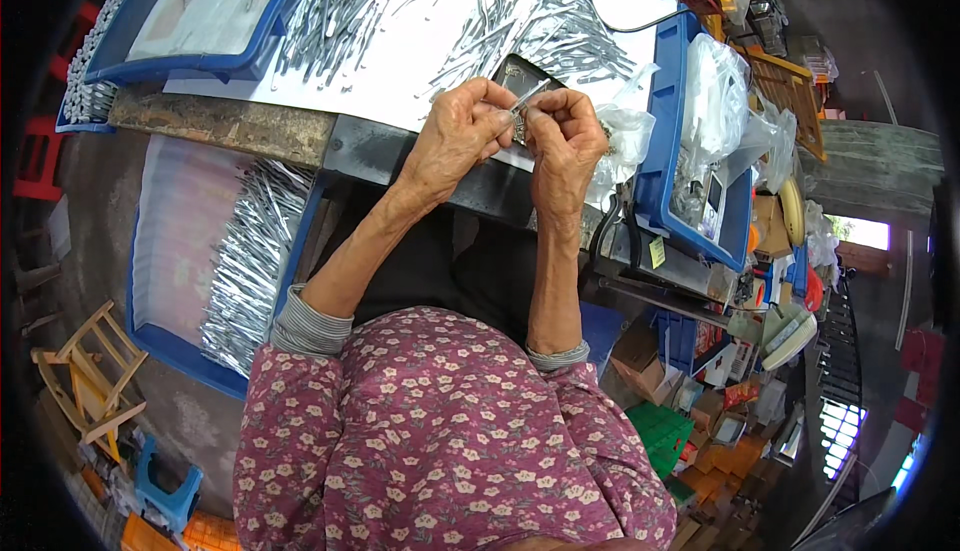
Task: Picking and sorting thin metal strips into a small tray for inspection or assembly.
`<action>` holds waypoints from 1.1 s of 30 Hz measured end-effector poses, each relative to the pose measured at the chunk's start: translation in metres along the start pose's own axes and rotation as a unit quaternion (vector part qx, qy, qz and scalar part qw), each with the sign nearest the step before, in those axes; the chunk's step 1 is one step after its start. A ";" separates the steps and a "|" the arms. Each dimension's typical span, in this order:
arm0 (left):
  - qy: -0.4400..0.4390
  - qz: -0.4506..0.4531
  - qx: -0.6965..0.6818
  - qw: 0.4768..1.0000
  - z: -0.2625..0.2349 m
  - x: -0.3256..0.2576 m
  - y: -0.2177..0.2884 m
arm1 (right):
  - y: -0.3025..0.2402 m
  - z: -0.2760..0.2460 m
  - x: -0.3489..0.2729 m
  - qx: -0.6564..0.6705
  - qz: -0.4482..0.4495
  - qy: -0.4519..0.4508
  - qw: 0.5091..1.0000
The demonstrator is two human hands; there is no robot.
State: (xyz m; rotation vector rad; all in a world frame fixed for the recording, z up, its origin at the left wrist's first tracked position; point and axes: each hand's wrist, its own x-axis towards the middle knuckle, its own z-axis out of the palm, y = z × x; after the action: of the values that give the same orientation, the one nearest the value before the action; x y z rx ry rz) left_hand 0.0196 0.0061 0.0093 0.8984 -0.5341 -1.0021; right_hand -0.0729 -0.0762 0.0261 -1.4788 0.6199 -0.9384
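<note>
My left hand [467, 131] and my right hand [563, 141] meet above the front edge of the table. Between their fingertips is a thin silvery metal strip [530, 94], slanting up to the right; both hands pinch it. Just behind and below my fingers lies a dark shallow tray [518, 75] with small brownish pieces in it, partly hidden by the hands. On the white sheet [420, 1] beyond are loose piles of similar slim metal pieces, one pile [335, 26] to the left and another [570, 36] behind my right hand.
Blue bins stand at the far left [190, 66] and at the right [655, 191], the right one holding plastic bags [715, 101]. Below the table at left, a blue-edged bin [150, 336] holds many metal pieces [255, 261]. Pliers-like black handles [630, 226] hang by the right edge. A wooden stool [90, 376] stands lower left.
</note>
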 end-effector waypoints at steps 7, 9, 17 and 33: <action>0.013 0.016 0.075 0.997 0.001 -0.001 0.001 | -0.003 -0.001 -0.001 -0.036 0.003 -0.011 0.999; 0.014 0.036 0.092 0.995 0.000 -0.001 -0.001 | -0.002 0.000 -0.002 -0.047 0.000 -0.010 0.999; 0.022 0.034 0.100 0.994 0.000 -0.001 0.000 | 0.000 0.002 -0.003 -0.059 -0.029 -0.005 0.998; 0.064 0.159 0.340 0.925 0.005 -0.002 -0.003 | 0.004 -0.002 -0.001 0.073 0.025 -0.031 0.997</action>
State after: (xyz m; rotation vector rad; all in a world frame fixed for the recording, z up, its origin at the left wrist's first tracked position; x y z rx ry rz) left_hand 0.0137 0.0057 0.0095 1.4246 -0.9108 -0.4456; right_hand -0.0748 -0.0770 0.0221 -1.3511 0.5303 -0.8766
